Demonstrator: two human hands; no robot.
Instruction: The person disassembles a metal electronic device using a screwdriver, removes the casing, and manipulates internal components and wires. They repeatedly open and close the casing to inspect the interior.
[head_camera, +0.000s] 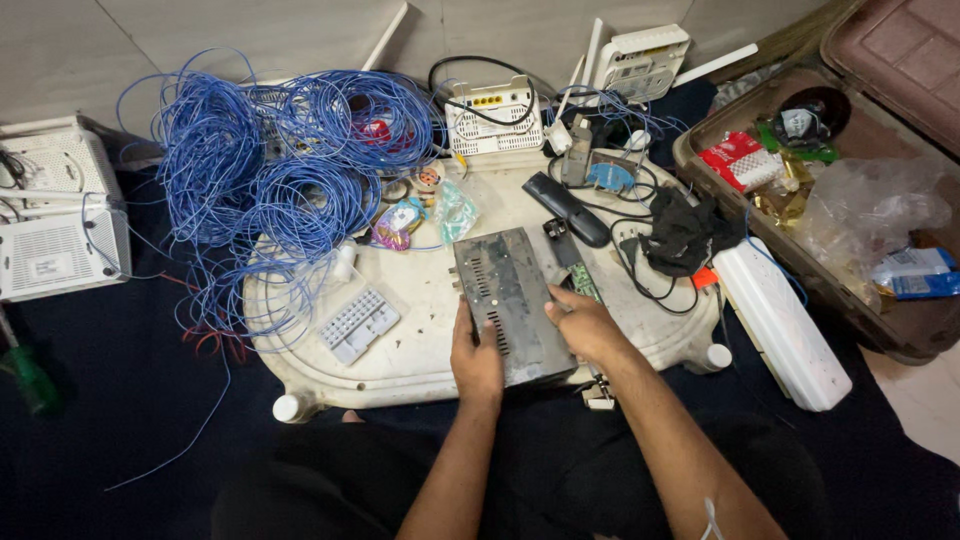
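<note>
A dark grey metal box with ventilation slots (505, 290) lies on a white plastic tray-like board (420, 350). My left hand (475, 365) grips the box's near left edge. My right hand (585, 325) holds its right side, thumb on top. A green circuit board strip (583, 283) sits just beside my right hand. A small white plug-like part (600, 402) lies near my right wrist.
Coils of blue wire (280, 170) fill the left. White routers (55, 230) (492, 117) (640, 60), a black remote (568, 208), a black cloth (682, 232), a white key block (358, 324), a white power strip (782, 322) and an open suitcase (900, 340) surround the board.
</note>
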